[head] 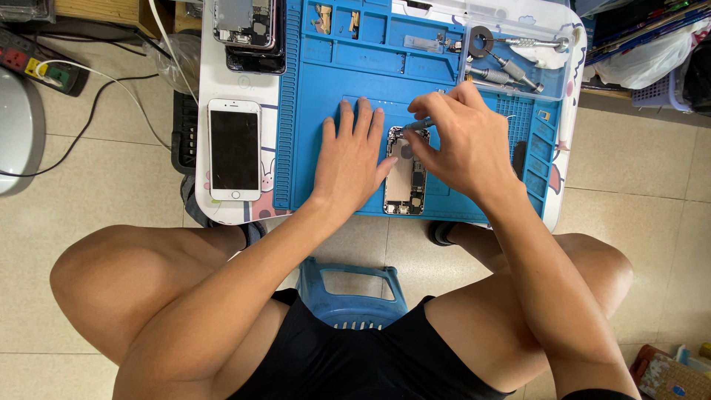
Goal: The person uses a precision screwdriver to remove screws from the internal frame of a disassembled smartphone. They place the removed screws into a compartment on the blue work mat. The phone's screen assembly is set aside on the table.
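Observation:
An opened phone body [406,181] lies on a blue repair mat [326,81], its insides showing. My left hand [351,159] rests flat on the mat with fingers spread, its thumb against the phone's left edge. My right hand [458,141] is closed around a small metal screwdriver [416,124], whose tip points at the top of the phone. Most of the tool is hidden by my fingers.
A white phone screen [235,150] lies on the white table [241,85] left of the mat. Phone housings [252,33] are stacked at the back. A clear tray [518,52] holds several screwdrivers. A power strip [37,63] and cables sit on the floor at left. A blue stool [352,289] is under me.

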